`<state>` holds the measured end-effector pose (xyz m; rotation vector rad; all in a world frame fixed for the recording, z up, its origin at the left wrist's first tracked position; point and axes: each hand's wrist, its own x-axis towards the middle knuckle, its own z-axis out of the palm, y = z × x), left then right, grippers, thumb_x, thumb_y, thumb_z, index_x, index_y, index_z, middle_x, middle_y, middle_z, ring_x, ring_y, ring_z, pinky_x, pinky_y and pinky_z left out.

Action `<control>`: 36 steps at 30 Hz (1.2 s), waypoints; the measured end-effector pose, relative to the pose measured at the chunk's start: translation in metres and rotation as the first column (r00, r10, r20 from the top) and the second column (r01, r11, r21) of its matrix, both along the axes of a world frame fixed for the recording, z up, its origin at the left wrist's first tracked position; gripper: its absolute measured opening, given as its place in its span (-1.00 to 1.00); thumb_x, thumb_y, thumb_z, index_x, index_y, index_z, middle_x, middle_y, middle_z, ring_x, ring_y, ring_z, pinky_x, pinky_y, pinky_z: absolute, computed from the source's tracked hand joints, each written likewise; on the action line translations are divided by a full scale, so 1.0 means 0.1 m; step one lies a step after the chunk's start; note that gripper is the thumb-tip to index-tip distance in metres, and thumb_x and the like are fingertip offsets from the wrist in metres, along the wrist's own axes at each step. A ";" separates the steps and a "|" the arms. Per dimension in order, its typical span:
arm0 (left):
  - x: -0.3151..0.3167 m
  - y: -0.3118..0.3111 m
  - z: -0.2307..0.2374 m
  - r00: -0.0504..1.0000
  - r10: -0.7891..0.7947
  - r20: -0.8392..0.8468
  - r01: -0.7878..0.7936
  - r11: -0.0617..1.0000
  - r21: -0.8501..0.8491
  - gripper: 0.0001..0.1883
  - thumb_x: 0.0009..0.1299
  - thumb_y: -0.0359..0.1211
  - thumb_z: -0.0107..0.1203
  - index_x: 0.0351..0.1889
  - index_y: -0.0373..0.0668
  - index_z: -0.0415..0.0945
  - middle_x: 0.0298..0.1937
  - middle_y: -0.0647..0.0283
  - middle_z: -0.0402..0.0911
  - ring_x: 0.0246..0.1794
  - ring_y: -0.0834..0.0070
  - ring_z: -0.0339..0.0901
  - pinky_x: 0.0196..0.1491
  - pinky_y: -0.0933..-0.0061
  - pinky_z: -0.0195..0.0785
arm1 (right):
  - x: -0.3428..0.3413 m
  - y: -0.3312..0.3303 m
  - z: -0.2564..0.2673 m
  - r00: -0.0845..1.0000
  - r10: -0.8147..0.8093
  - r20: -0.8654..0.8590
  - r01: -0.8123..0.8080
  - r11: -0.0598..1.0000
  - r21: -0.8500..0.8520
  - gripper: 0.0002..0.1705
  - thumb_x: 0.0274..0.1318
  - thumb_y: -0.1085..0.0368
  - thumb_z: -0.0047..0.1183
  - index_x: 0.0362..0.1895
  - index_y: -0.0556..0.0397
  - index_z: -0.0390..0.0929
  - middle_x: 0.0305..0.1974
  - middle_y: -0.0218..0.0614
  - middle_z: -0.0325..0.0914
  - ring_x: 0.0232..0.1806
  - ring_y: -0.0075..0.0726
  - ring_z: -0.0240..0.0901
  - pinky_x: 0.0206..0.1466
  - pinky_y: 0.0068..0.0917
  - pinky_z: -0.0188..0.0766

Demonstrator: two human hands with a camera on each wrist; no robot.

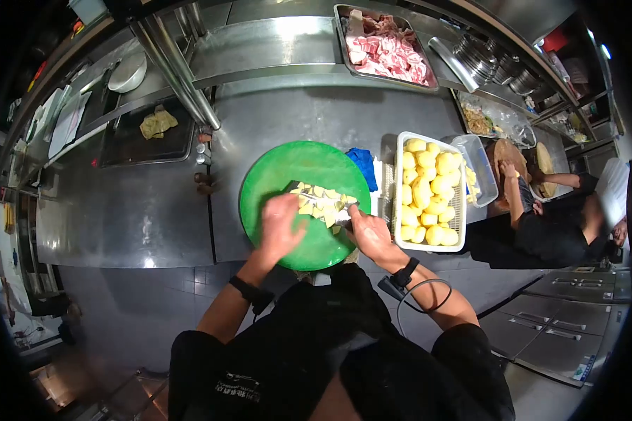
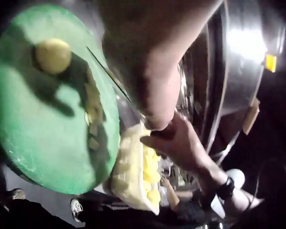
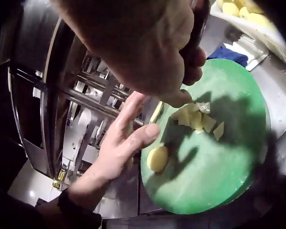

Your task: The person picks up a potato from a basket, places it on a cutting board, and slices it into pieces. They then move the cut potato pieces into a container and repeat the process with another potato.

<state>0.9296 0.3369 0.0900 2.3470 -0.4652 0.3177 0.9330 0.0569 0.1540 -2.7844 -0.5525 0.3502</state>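
My right hand (image 1: 371,235) grips the dark handle (image 3: 198,29) of a kitchen knife over a round green cutting board (image 1: 263,172). Its broad blade shows nearly edge-on as a thin line in the left wrist view. Cut potato pieces (image 1: 323,203) lie clustered at the blade in the head view; more pieces (image 3: 198,119) are on the board in the right wrist view. My left hand (image 1: 281,226), blurred, is beside the blade's left end, holding nothing, fingers extended in the right wrist view. Near it on the board sits a peeled potato (image 3: 157,159), hidden in the head view.
A white basket (image 1: 399,242) of peeled potatoes stands right of the board. Behind the board lies a blue cloth (image 1: 361,167). A tray of raw meat (image 1: 390,52) rests on the shelf above. Another person (image 1: 562,224) works at the far right.
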 end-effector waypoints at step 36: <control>0.53 -0.98 -0.28 0.913 -0.391 -0.115 0.404 0.906 0.127 -0.06 0.36 -0.05 0.32 0.64 -0.31 0.26 0.71 0.01 0.26 0.76 0.11 0.08 0.76 -0.03 -0.13 | 0.01 -0.83 0.49 0.985 0.088 0.147 -0.041 0.953 -0.301 -0.79 0.32 0.36 0.10 -0.03 0.02 0.37 -0.35 -0.12 0.72 -0.36 0.03 0.77 -0.36 -0.08 0.66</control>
